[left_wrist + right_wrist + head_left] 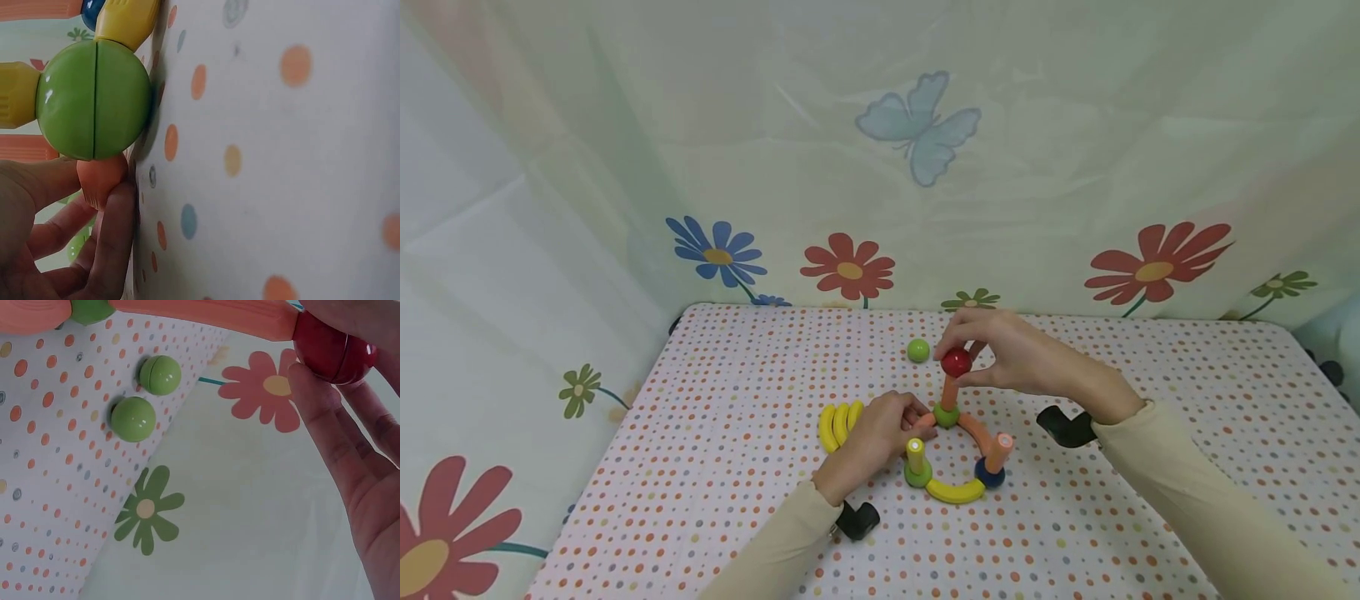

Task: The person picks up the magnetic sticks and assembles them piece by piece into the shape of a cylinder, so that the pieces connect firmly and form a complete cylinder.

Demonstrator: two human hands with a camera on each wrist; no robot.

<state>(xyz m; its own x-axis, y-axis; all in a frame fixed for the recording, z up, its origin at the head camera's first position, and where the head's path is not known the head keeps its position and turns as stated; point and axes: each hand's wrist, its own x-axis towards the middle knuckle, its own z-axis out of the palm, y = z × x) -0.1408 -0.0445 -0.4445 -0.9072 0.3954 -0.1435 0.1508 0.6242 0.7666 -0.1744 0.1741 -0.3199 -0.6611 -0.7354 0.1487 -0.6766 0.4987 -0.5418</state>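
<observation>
A ring of toy rods and balls lies on the table. My left hand (876,433) pinches an orange curved rod (102,181) at its left side, beside the front green ball (94,100). A short yellow rod (915,457) rises from that ball. At the back of the ring, an orange rod (950,394) stands in another green ball (946,416). My right hand (1015,354) grips a red ball (331,350) at this rod's top end. A yellow curved rod (955,492) leads to a blue ball (990,473) bearing an orange upright (1000,451).
Two loose green balls (134,419) lie behind the ring. Several yellow curved rods (835,427) sit side by side left of it, partly behind my left hand. A dotted cloth (700,500) covers the table. A flowered curtain (1037,167) hangs along its back edge.
</observation>
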